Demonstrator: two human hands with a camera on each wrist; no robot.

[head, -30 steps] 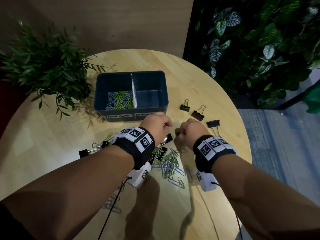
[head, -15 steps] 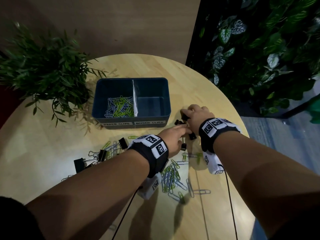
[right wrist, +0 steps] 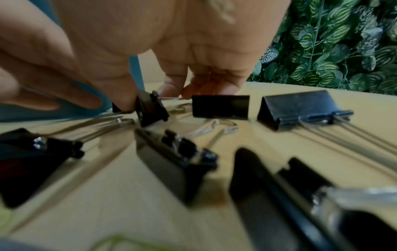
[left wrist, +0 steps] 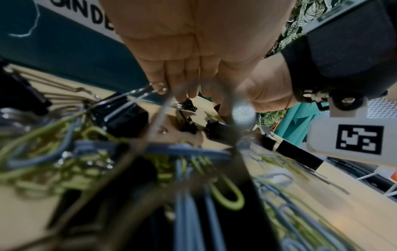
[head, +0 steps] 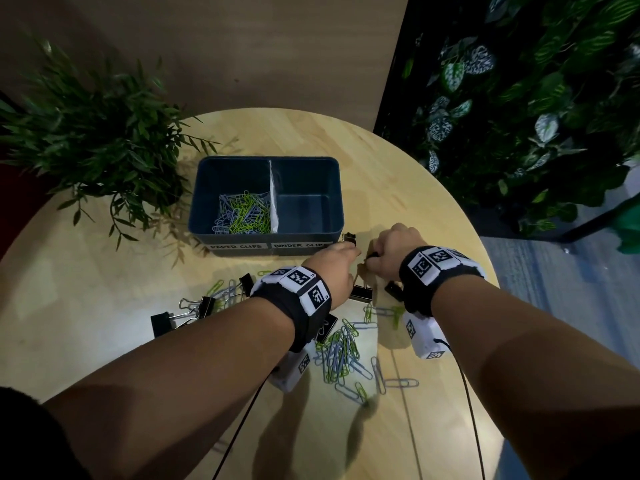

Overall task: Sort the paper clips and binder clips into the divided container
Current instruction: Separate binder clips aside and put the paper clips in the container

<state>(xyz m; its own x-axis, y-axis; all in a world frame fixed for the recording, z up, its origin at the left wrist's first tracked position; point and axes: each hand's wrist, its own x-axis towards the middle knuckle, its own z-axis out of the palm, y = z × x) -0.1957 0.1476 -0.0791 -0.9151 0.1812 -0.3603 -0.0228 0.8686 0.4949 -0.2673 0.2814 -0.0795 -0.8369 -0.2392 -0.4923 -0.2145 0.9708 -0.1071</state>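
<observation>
The dark blue divided container [head: 199, 216] holds blue and green paper clips [head: 244, 214] in its left compartment; its right one is bare. My right hand [head: 375, 256] is by the container's front right corner, where it pinches a small black binder clip [right wrist: 150, 108] between thumb and fingers. My left hand [head: 353, 254] reaches in beside it, its straight fingers [left wrist: 171, 81] touching the binder clips bunched there [right wrist: 221, 106] [right wrist: 298, 108] [right wrist: 176, 159]. Loose paper clips [head: 341, 348] lie under my left wrist.
More binder clips [head: 162, 322] [head: 206, 303] lie to the left with a few paper clips. A leafy plant [head: 93, 143] stands at the table's back left. The round table's edge [head: 485, 258] runs close on the right, beside a foliage wall [head: 519, 98].
Both hands moved from over the paper clip pile to the right, near the container's front right corner. Binder clips there now lie bunched together, and my right hand has taken one.
</observation>
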